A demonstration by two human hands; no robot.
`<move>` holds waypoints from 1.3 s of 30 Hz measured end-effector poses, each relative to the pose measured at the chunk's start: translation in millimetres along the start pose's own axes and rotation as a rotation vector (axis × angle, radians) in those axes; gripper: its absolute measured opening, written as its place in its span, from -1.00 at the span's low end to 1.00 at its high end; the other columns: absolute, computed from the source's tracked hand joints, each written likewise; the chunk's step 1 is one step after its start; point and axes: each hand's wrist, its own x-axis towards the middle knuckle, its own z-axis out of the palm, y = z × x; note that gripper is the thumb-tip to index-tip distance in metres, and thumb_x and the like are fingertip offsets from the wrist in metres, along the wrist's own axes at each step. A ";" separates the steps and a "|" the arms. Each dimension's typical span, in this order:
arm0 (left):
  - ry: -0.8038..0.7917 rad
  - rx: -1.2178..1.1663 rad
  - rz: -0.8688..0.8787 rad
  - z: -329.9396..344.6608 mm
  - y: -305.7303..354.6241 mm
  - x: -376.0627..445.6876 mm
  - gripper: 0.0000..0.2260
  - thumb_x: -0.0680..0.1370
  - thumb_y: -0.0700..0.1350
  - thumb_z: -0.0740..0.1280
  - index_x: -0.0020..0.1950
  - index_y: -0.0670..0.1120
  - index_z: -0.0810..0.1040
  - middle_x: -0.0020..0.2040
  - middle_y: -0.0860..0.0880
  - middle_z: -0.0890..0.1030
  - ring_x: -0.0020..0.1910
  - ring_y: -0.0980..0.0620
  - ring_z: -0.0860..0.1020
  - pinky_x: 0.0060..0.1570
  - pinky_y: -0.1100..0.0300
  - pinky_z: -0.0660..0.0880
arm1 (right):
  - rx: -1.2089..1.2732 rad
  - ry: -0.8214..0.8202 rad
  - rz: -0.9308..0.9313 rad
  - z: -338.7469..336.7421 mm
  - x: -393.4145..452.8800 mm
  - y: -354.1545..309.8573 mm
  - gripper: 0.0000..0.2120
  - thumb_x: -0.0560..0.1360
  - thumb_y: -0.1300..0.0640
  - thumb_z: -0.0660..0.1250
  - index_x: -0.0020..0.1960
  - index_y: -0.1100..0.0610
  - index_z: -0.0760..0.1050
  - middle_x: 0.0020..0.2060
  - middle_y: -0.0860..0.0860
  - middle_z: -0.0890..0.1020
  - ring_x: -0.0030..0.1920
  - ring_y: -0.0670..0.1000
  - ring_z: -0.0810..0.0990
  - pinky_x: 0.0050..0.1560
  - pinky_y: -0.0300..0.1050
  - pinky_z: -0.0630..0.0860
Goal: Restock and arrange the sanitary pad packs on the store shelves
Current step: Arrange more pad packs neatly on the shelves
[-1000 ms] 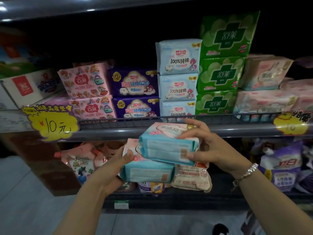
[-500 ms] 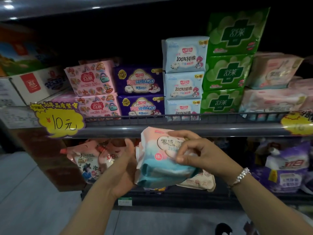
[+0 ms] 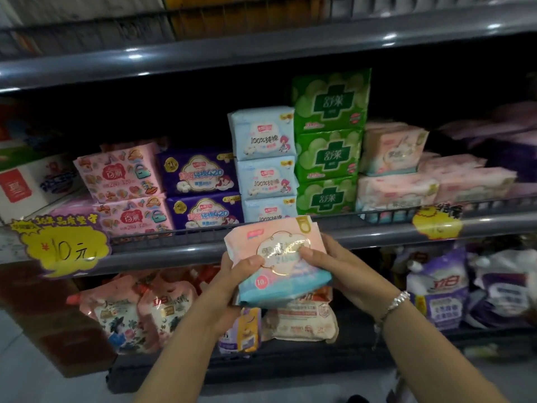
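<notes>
I hold a pink and light-blue pad pack [image 3: 279,251] face up in front of the middle shelf rail [image 3: 174,254]. My left hand [image 3: 232,277] grips its left edge with the thumb on the front. My right hand [image 3: 334,263] grips its right side, thumb on the gold label. A second pack seems to lie under it, mostly hidden. On the shelf behind stand stacks of pad packs: pink [image 3: 119,175], purple [image 3: 200,175], pale blue [image 3: 261,132], green [image 3: 331,100] and pale pink [image 3: 392,149].
A yellow price tag reading 10 [image 3: 64,248] hangs on the rail at left, another yellow tag [image 3: 437,225] at right. The lower shelf holds refill pouches [image 3: 130,312] and purple detergent bags [image 3: 438,286]. A white box [image 3: 26,184] sits far left. Dark space shows above the pale pink stack.
The pack in my right hand was turned from its back to face up and brought over the other pack; both hands now hold it together, slightly higher. The view tilted up.
</notes>
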 end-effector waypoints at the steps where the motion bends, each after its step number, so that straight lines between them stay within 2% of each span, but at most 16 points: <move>1: -0.048 -0.007 0.005 11.0 1.4 2.3 -0.05 0.01 -0.06 0.68 0.35 -0.10 0.39 0.05 -0.16 0.68 -0.04 -0.11 0.68 -0.27 0.11 0.61 | 0.043 0.007 0.003 -7.6 -7.1 -4.2 -0.29 0.28 -0.08 0.50 0.37 0.05 0.38 0.15 0.02 0.64 0.12 0.05 0.64 0.04 -0.09 0.58; 4: -0.207 0.063 0.027 50.6 4.4 13.0 0.05 -0.02 0.02 0.70 0.40 -0.11 0.34 0.18 -0.19 0.62 0.11 -0.15 0.63 -0.14 0.07 0.62 | 0.034 0.092 -0.073 -36.5 -28.2 -17.2 -0.44 0.32 -0.02 0.44 0.28 0.12 0.47 0.09 0.05 0.67 0.12 0.06 0.64 0.13 -0.04 0.54; 8: -0.290 0.169 0.084 105.6 7.8 40.4 0.01 0.03 -0.01 0.68 0.41 -0.10 0.32 0.14 -0.14 0.65 0.08 -0.12 0.64 -0.14 0.12 0.61 | -0.015 0.236 -0.178 -81.0 -56.3 -41.2 -0.33 0.18 -0.12 0.55 0.20 0.14 0.50 0.05 0.03 0.69 0.08 0.05 0.66 0.09 -0.08 0.54; 12: -0.451 0.285 0.104 159.1 8.6 67.3 -0.07 0.16 0.05 0.66 0.43 -0.09 0.31 0.25 -0.14 0.59 0.22 -0.14 0.57 0.08 0.03 0.57 | -0.098 0.319 -0.222 -126.2 -80.2 -65.9 -0.37 0.23 -0.11 0.53 0.21 0.13 0.49 0.04 0.03 0.69 0.08 0.08 0.66 0.11 0.04 0.55; 15: -0.466 0.375 0.146 193.6 4.5 94.6 -0.30 0.30 -0.06 0.56 0.39 -0.07 0.38 0.19 -0.07 0.63 0.18 -0.07 0.60 0.08 0.08 0.57 | -0.088 0.334 -0.225 -163.9 -87.5 -78.1 -0.14 0.09 -0.18 0.63 0.27 0.16 0.44 0.07 0.09 0.68 0.09 0.14 0.65 0.11 0.07 0.55; 16: -0.460 0.429 0.166 206.5 1.1 108.6 -0.26 0.30 -0.04 0.57 0.41 -0.06 0.36 0.19 -0.04 0.63 0.18 -0.05 0.60 0.10 0.08 0.56 | -0.075 0.335 -0.219 -179.1 -88.8 -82.7 -0.08 0.04 -0.18 0.65 0.26 0.18 0.43 0.07 0.12 0.67 0.09 0.15 0.65 0.07 0.04 0.57; 19: -0.448 0.587 0.197 247.5 -3.5 144.0 0.18 0.20 0.08 0.65 0.58 0.07 -0.08 0.29 0.09 0.55 0.23 0.06 0.55 0.09 0.17 0.57 | -0.108 0.305 -0.236 -225.1 -88.9 -100.5 -0.04 -0.01 -0.14 0.69 0.25 0.24 0.42 0.04 0.17 0.68 0.05 0.17 0.66 -0.02 -0.03 0.58; 20: -0.443 0.615 0.203 261.3 -4.3 157.3 0.22 0.23 0.05 0.63 0.53 0.18 -0.26 0.30 0.17 0.49 0.24 0.09 0.52 0.01 0.28 0.56 | -0.117 0.299 -0.242 -239.7 -86.9 -108.1 -0.07 0.01 -0.10 0.69 0.25 0.22 0.42 0.01 0.15 0.69 0.02 0.13 0.67 -0.04 -0.07 0.59; 22: -0.432 0.680 0.274 288.0 -3.4 181.0 0.21 0.24 0.06 0.62 0.38 0.34 -0.37 0.41 0.20 0.33 0.33 0.14 0.40 0.05 0.39 0.50 | -0.118 0.300 -0.283 -265.5 -78.8 -124.7 -0.36 0.22 0.15 0.63 0.20 0.16 0.41 -0.13 0.04 0.71 -0.10 -0.04 0.69 -0.16 -0.23 0.58; 24: -0.432 0.759 0.386 312.7 -1.3 207.3 0.26 0.07 0.24 0.62 0.44 0.35 -0.28 0.51 0.14 0.20 0.43 0.16 0.27 0.24 0.34 0.39 | -0.126 0.305 -0.336 -292.1 -67.4 -143.9 -0.65 0.34 0.36 0.50 0.02 0.14 0.47 -0.33 -0.04 0.68 -0.29 -0.16 0.65 -0.29 -0.36 0.52; 25: -0.431 0.786 0.431 323.5 1.8 220.5 0.26 0.04 0.25 0.62 0.49 0.29 -0.18 0.49 0.14 0.21 0.42 0.19 0.27 0.23 0.38 0.35 | -0.140 0.292 -0.352 -305.5 -61.1 -153.6 -0.69 0.27 0.29 0.57 -0.09 0.14 0.51 -0.38 -0.04 0.66 -0.34 -0.17 0.63 -0.33 -0.37 0.51; 27: -0.398 0.865 0.526 343.3 14.1 240.8 0.14 0.12 0.10 0.66 0.51 0.15 0.03 0.40 0.13 0.26 0.33 0.22 0.30 0.16 0.48 0.32 | -0.177 0.304 -0.360 -333.5 -45.6 -167.3 -0.40 0.02 0.03 0.70 -0.03 0.14 0.54 -0.30 0.00 0.69 -0.26 -0.12 0.66 -0.28 -0.31 0.55; 30: -0.310 1.118 0.688 366.6 41.7 271.4 -0.04 0.19 0.05 0.64 0.48 0.10 0.21 0.34 0.05 0.24 0.34 0.13 0.28 0.27 0.33 0.30 | -0.161 0.364 -0.359 -374.7 -13.8 -175.7 -0.02 -0.01 0.00 0.71 0.31 0.16 0.36 -0.09 0.01 0.69 -0.07 -0.06 0.66 -0.13 -0.21 0.58; 33: -0.237 1.369 0.673 376.8 63.3 309.3 -0.10 0.17 0.16 0.61 0.44 0.08 0.33 0.35 0.01 0.35 0.32 0.01 0.40 0.27 0.19 0.40 | -0.165 0.436 -0.368 -399.6 19.3 -174.1 -0.15 0.14 0.14 0.66 0.34 0.06 0.36 -0.04 0.04 0.67 -0.04 -0.05 0.64 -0.06 -0.16 0.59; 36: -0.215 1.650 0.601 371.8 69.2 334.2 -0.33 0.21 0.25 0.55 0.24 0.05 0.52 0.14 0.01 0.60 0.06 0.00 0.58 0.06 0.12 0.56 | -0.393 0.557 -0.278 -408.1 48.5 -160.8 -0.32 0.31 0.29 0.54 0.33 -0.06 0.39 0.10 0.03 0.57 -0.06 -0.03 0.57 0.09 -0.06 0.54; 39: -0.211 1.643 0.463 357.5 68.0 347.2 -0.31 0.16 0.34 0.50 0.19 0.03 0.55 0.06 0.03 0.63 -0.02 0.05 0.59 0.03 0.10 0.57 | -0.490 0.579 -0.206 -407.7 69.5 -143.5 -0.31 0.32 0.05 0.56 0.37 -0.11 0.34 -0.04 -0.01 0.54 -0.05 -0.01 0.52 0.19 0.03 0.48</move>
